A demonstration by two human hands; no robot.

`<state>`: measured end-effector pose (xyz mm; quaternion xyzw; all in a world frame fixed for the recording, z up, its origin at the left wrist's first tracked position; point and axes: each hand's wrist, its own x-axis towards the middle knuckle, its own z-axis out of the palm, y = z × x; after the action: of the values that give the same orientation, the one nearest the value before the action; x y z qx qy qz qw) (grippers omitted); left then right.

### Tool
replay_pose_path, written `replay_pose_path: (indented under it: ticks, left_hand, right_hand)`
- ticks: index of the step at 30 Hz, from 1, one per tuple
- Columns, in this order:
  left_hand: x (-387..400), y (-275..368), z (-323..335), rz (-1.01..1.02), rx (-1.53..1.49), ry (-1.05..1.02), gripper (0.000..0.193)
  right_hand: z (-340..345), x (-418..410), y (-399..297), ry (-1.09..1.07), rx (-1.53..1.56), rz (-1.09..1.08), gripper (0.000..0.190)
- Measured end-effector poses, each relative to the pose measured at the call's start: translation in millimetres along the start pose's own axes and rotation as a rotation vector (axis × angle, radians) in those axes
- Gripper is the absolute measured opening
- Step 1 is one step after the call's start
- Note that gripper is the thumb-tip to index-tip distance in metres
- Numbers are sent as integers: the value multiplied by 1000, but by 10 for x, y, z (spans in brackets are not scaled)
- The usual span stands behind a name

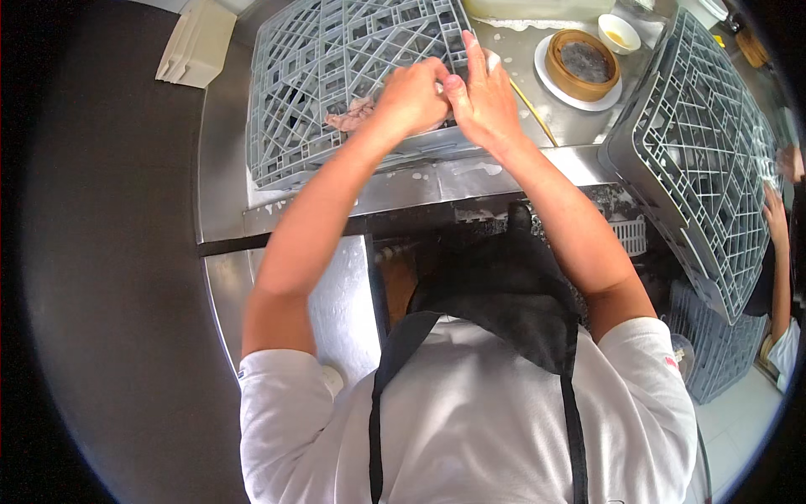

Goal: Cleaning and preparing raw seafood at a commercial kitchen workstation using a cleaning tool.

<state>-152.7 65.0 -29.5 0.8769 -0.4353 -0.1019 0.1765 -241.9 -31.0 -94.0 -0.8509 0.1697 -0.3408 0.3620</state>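
A grey plastic dish rack [327, 69] with a lattice surface sits on the wet stainless steel counter before me. My left hand [412, 94] is curled over a crumpled pink cloth [352, 116] at the rack's near side. Part of the cloth sticks out left of the wrist; the rest is hidden beneath the hand. At the rack's right corner lies my right hand [483, 94], index finger stretched out and thumb apart, its tip close to the left hand. A white patch, foam or a small object, shows at its fingers. Dark shapes under the lattice are hard to make out.
Right of the rack lie a thin yellowish stick [534, 113], a bamboo steamer [582, 65] on a white plate [541, 66], and a white bowl [619, 34]. Another grey rack [699, 145] stands tilted at right, beside another person's hand [776, 214]. A cream container [198, 44] is at upper left.
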Motion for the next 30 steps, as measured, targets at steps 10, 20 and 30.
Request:
replay_pose_path:
  ticks: [10, 20, 30]
  left_hand:
    - [5, -127, -212, 75, 1, -151, 36]
    - [128, -918, -1268, -186, -755, 150, 31]
    - [-231, -581, -790, -257, -612, 71, 43]
  right_hand:
    - [-16, -4, 11, -39, -43, -8, 76]
    - [13, 5, 22, -21, -93, 32, 76]
    - [-13, -23, -80, -67, -74, 38, 73]
